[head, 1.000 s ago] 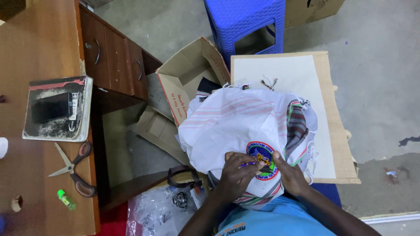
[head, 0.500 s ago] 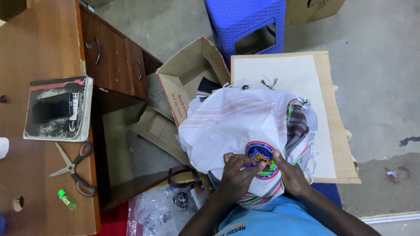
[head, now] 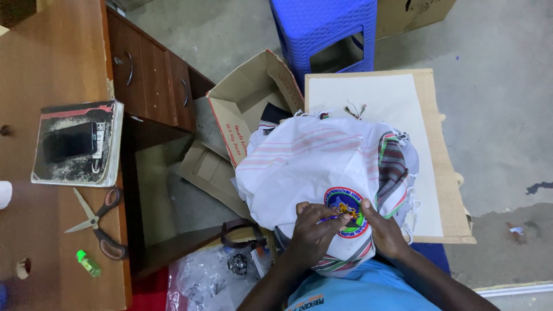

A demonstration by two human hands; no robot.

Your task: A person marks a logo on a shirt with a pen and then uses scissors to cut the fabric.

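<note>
- Left hand (head: 315,232): nearest the camera, fingers curled and pinched together on the white striped cloth (head: 314,164) at the lower left edge of the round embroidered badge (head: 347,211). A thin purple object, possibly a pen or thread, shows at the fingertips; too small to identify. Grip reads as closed on the cloth.
- Right hand (head: 385,232): just right of the left, fingers bent, fingertips pressing the cloth at the badge's lower right rim. Whether it pinches or only presses flat, cannot tell.
- Key relation: the badge sits between the two hands and slightly ahead of them, both sets of fingertips touching its lower edge. Both hands are about equally near; the left overlaps it more.
- Cloth: bunched in a mound over the person's lap and onto the cardboard-backed white board (head: 403,103), spreading away from the hands; a darker striped fold lies to the right of the badge.
- Left of the lap: clear plastic bag (head: 210,282) of small parts on the floor.
- Further left, on the wooden desk (head: 52,57): scissors (head: 98,222), small green tube (head: 88,262), worn notebook (head: 78,143).
- Beyond the cloth: open cardboard box (head: 247,103), then the blue plastic stool (head: 325,31).
</note>
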